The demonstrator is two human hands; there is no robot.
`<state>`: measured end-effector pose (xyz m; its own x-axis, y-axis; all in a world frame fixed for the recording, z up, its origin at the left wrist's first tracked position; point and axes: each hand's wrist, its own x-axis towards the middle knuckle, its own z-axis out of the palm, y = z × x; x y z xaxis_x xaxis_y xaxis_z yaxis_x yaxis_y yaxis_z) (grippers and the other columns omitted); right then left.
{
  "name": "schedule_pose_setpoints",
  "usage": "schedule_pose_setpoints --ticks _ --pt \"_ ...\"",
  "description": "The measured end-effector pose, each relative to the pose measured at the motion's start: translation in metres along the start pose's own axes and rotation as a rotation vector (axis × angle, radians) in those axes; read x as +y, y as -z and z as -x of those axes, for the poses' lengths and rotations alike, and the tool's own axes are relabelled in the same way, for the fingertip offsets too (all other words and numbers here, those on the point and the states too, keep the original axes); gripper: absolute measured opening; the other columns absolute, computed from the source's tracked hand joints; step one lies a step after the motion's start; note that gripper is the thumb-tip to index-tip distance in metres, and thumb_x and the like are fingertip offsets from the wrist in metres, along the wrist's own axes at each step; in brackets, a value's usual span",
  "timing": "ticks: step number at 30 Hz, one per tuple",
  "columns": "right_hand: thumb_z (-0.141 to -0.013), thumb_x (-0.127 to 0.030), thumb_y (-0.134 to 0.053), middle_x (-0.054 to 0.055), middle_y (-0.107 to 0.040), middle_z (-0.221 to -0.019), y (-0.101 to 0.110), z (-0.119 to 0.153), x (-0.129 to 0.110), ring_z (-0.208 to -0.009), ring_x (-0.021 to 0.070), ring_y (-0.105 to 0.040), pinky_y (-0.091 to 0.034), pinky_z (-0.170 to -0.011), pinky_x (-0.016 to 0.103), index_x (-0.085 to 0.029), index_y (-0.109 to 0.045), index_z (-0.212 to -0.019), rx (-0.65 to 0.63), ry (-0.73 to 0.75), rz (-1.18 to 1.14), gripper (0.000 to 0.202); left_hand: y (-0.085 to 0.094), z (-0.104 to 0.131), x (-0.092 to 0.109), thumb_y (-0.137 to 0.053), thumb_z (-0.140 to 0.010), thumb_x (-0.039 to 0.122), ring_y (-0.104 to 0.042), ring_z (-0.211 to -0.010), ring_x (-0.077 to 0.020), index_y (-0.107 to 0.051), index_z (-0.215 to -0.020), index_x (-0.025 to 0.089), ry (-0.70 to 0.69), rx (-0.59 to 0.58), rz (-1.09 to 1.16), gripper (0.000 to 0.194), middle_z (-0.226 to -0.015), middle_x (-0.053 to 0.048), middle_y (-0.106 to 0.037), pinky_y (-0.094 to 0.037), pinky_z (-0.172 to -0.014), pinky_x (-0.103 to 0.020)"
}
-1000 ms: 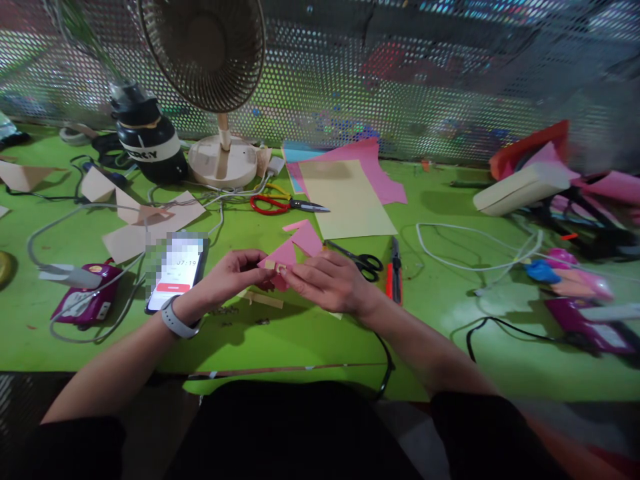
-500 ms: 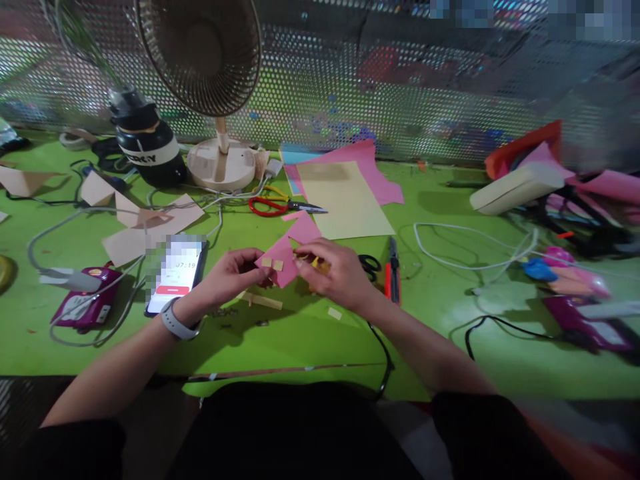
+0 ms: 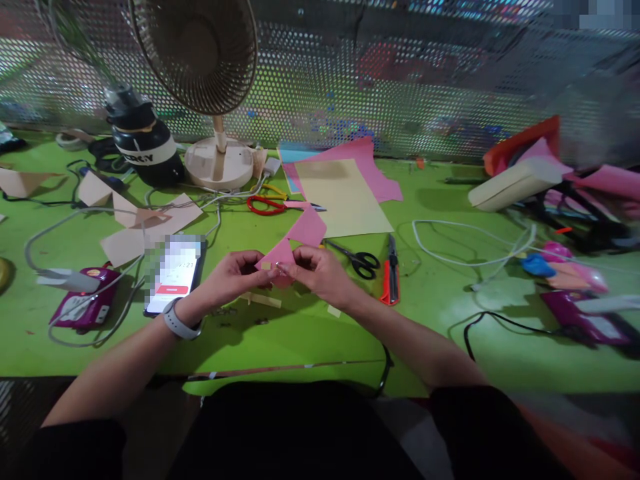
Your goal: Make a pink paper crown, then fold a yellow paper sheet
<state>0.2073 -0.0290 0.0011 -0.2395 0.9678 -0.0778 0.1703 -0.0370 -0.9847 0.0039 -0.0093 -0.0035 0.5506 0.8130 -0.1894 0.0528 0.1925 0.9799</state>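
A folded piece of pink paper (image 3: 306, 228) is held up between both hands over the middle of the green table. My left hand (image 3: 239, 271) pinches its left corner, where one small yellowish tape piece (image 3: 267, 265) shows. My right hand (image 3: 320, 270) is closed on its lower right part, thumb and fingers pressed together near my left thumb. The fingers cover the lower part of the paper. Below the hands lie a yellowish strip (image 3: 265, 300) and a small pale piece (image 3: 334, 311) on the table.
Black scissors (image 3: 363, 261) and a red utility knife (image 3: 391, 273) lie right of my hands; red-and-yellow scissors (image 3: 270, 203) lie behind them. A cream sheet (image 3: 345, 200) rests on pink paper. A phone (image 3: 175, 273), a fan (image 3: 219, 167) and cables stand or lie left.
My right hand has moved left and down the pink paper, closing over its lower part and covering one tape piece. The black scissors are now more exposed.
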Motion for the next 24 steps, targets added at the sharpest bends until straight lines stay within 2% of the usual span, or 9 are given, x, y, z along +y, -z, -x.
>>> schedule_pose_setpoints --ticks 5,10,15,20,24 --pt "-0.086 -0.05 -0.06 -0.002 -0.056 -0.067 0.003 0.005 -0.006 -0.057 0.0104 -0.047 -0.036 -0.05 0.023 -0.018 -0.062 -0.074 -0.02 -0.009 -0.001 0.035 0.0 -0.001 0.003 -0.078 -0.076 0.044 -0.06 -0.062 -0.0093 -0.071 -0.076 0.012 -0.011 0.04 -0.052 0.033 -0.071 -0.003 -0.07 -0.048 -0.062 -0.02" --pt "-0.086 -0.044 -0.061 -0.001 -0.059 -0.07 0.002 0.003 0.002 -0.06 0.0106 -0.049 -0.037 -0.053 0.023 -0.017 -0.065 -0.08 0.009 0.044 0.044 0.027 0.004 -0.001 0.0 -0.079 -0.076 0.043 -0.062 -0.064 -0.0103 -0.072 -0.081 0.013 0.014 0.038 -0.02 0.032 -0.075 -0.003 -0.071 -0.051 -0.064 -0.021" --pt "-0.087 -0.045 -0.06 0.0 -0.06 -0.069 0.001 0.003 0.007 -0.055 0.0103 -0.047 -0.035 -0.049 0.023 -0.017 -0.067 -0.083 0.005 0.054 0.083 0.029 0.006 -0.003 -0.007 -0.074 -0.081 0.048 -0.065 -0.069 -0.0125 -0.073 -0.089 0.014 0.012 0.036 0.017 0.035 -0.081 -0.004 -0.072 -0.053 -0.065 -0.023" --pt "-0.088 -0.044 -0.059 0.0 -0.063 -0.073 -0.001 0.003 0.011 -0.059 0.0109 -0.051 -0.04 -0.052 0.023 -0.018 -0.068 -0.084 -0.022 0.064 0.081 0.028 0.004 -0.006 -0.012 -0.077 -0.077 0.048 -0.06 -0.061 -0.0106 -0.072 -0.082 0.012 -0.02 0.06 -0.102 0.037 -0.072 -0.003 -0.068 -0.047 -0.056 -0.021" --pt "-0.09 -0.047 -0.059 0.001 -0.064 -0.075 -0.002 0.003 0.012 -0.06 0.011 -0.052 -0.041 -0.052 0.023 -0.018 -0.068 -0.088 -0.035 0.046 0.064 0.03 0.003 -0.004 -0.006 -0.073 -0.08 0.048 -0.057 -0.06 -0.0101 -0.072 -0.081 0.012 -0.042 0.057 -0.137 0.036 -0.072 -0.003 -0.068 -0.043 -0.054 -0.02"
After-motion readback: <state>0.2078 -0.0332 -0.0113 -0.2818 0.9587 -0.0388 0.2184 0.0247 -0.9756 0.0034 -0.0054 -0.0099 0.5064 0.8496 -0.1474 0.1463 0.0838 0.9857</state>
